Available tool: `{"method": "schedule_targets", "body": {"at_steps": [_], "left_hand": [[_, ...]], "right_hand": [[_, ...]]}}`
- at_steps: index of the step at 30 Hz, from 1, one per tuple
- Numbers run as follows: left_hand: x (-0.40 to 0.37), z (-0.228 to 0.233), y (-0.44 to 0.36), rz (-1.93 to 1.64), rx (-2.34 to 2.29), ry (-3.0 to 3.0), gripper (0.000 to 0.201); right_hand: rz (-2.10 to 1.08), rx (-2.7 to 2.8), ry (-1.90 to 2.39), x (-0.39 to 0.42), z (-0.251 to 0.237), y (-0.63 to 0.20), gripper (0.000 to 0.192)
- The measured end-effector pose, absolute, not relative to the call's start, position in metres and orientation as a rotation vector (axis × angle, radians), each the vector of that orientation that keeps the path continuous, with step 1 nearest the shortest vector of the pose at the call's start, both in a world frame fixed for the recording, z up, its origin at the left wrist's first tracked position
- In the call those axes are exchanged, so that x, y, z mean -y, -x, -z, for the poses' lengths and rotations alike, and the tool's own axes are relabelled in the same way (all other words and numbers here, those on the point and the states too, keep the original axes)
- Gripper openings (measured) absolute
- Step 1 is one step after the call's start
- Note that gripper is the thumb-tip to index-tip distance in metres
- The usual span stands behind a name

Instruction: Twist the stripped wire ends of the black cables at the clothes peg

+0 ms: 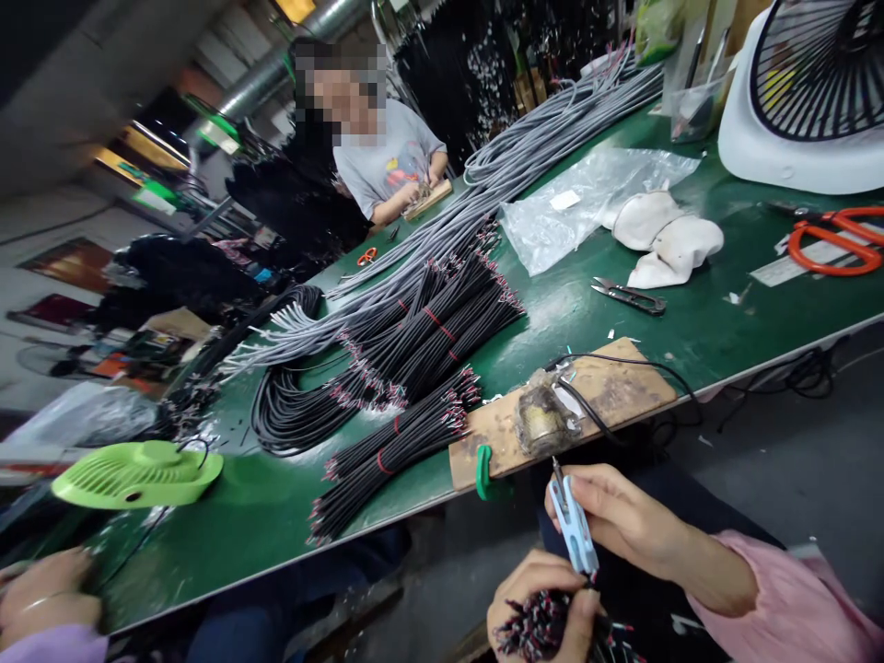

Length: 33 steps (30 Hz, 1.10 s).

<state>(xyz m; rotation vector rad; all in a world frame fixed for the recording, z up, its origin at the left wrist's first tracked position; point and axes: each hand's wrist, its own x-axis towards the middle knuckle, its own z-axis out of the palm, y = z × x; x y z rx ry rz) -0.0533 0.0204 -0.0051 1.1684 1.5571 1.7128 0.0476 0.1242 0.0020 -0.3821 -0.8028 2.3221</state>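
Below the near edge of the green worktop, a pale blue tool is held closed in the grip of the right hand, while a bundle of black wires is clasped in the left hand, just beneath the wooden board.

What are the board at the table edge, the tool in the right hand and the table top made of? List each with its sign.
Board: looks like bare wood, tan, matte, stained and scorched dark.
Tool in the right hand: pale blue body, likely plastic, smooth; a thin grey tip, probably metal.
Table top: green sheet, perhaps rubber or vinyl, with a soft sheen and scuffs.
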Motion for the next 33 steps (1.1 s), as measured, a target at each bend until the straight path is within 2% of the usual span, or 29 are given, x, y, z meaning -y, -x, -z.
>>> {"method": "schedule_targets", "body": {"at_steps": [6,10,13,17,23,29,33], "left_hand": [[-0.022,0.004,0.049,-1.699,-1.589,-1.112,0.014],[-0.022,-0.002,0.048,-1.711,-1.592,-1.107,0.014],[-0.015,0.0,0.046,-1.703,-1.581,-1.066,0.02],[0.002,0.014,0.043,-1.542,-1.658,-0.698,0.031],[0.008,0.018,0.039,-1.491,-1.797,-0.523,0.03],[-0.01,0.004,0.032,-1.482,-1.736,-0.615,0.02],[-0.006,0.015,0.031,-1.536,-1.743,-0.607,0.023]], "right_hand": [[-2.445,0.628,0.363,-0.121,0.002,-0.049,0.048],[-2.404,0.58,0.431,-0.121,0.02,-0.054,0.046],[-2.294,0.806,0.543,-0.119,0.032,-0.066,0.039],[-2.039,1.318,0.705,-0.109,0.028,-0.081,0.022],[-1.588,1.801,0.559,-0.099,0.002,-0.086,0.018],[-1.574,1.862,0.536,-0.101,-0.001,-0.089,0.014],[-1.505,1.825,0.683,-0.099,0.003,-0.087,0.023]]}}
